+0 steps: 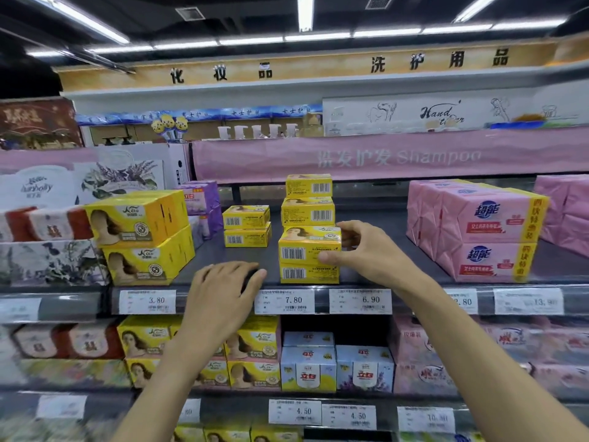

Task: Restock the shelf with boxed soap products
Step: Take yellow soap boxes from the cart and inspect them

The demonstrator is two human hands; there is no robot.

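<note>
While the right hand (pixel 366 247) pinches the top yellow soap box (pixel 306 248), thumb near, fingers (pixel 349 232) far, squaring it over the box below (pixel 307 273) seems wise; the left hand (pixel 223 282) rests loose-fingered on the shelf (pixel 229 253).

We read "Shampoo" on the pink banner (pixel 382 157) and 化妆品, 洗护用品 on the far header sign (pixel 318 67). Along the shelf edge (pixel 485 303), the left tag (pixel 147 301) says 3.80, the middle tag (pixel 284 301) 7.80, the right tag (pixel 360 300) 6.90. Pink packs (pixel 487 231) at right read 超能.
</note>
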